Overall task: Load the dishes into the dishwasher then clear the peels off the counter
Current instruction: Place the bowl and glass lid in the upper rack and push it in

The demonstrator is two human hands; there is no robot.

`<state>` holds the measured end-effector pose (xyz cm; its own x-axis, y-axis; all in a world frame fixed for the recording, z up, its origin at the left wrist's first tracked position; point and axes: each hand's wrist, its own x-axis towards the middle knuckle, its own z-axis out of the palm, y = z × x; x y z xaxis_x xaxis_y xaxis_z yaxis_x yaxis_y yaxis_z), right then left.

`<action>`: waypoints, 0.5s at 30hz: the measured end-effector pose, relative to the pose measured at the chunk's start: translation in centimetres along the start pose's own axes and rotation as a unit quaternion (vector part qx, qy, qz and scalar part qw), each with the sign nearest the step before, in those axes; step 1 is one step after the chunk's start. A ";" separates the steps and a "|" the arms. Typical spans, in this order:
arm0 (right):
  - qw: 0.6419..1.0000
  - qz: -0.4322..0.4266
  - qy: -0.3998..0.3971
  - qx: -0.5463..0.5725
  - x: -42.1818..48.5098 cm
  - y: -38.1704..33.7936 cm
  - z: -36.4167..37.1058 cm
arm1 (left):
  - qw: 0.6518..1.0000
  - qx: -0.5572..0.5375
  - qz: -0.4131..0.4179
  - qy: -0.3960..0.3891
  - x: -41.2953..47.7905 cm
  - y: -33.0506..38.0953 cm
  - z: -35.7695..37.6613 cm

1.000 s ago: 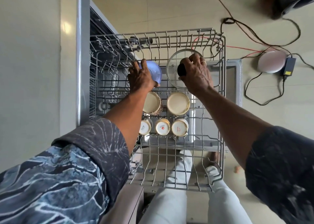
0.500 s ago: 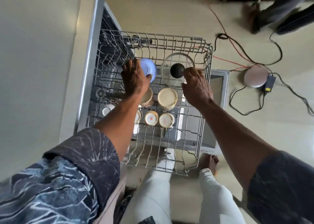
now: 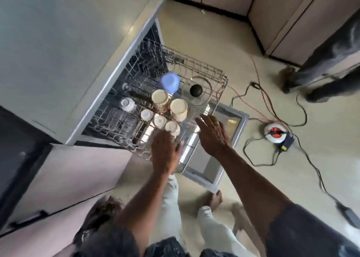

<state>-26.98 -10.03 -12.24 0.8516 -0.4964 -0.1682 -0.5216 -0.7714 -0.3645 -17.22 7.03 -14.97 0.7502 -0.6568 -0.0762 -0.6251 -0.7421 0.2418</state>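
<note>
A: Rack?
B: The dishwasher rack (image 3: 194,65) is sitting pulled out, carrying upturned cream cups (image 3: 178,108), a blue cup (image 3: 169,82) and a glass lid (image 3: 196,91).
A: Hands?
B: The right hand (image 3: 212,138) is hovering over the rack's right edge, fingers straight, holding nothing. The left hand (image 3: 165,153) is lying at the front edge; it's blurred, so I can't tell its grip.

The pulled-out wire rack (image 3: 204,66) is holding a blue cup (image 3: 169,82) beside a glass lid (image 3: 202,101) at its far end, with two cream mugs (image 3: 160,99) and three small white cups (image 3: 160,120) sitting upside down nearer.
</note>
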 end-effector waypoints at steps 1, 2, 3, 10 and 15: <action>1.000 -0.007 -0.006 -0.010 -0.3 0.3 -0.3 | 1.000 -0.013 -0.018 -0.004 -1.5 0.5 0.1; 1.000 -0.011 -0.013 -0.017 -0.5 0.5 -0.6 | 0.999 -0.023 -0.036 -0.011 -2.8 1.0 0.3; 0.999 -0.012 -0.019 -0.022 -0.6 0.8 -0.7 | 0.998 -0.030 -0.048 -0.018 -3.9 1.4 0.5; 0.995 -0.059 -0.057 -0.060 1.2 0.2 -0.8 | 0.995 -0.044 -0.086 -0.014 -6.5 3.3 1.7; 0.990 -0.085 -0.087 -0.073 2.5 1.0 -0.7 | 0.992 -0.060 -0.110 -0.027 -5.0 4.2 3.1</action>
<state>-25.37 -12.33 -12.36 0.9172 -0.2884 -0.2750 -0.3609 -0.8936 -0.2667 -24.29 6.76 -16.59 0.8503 -0.4902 -0.1915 -0.4159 -0.8489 0.3262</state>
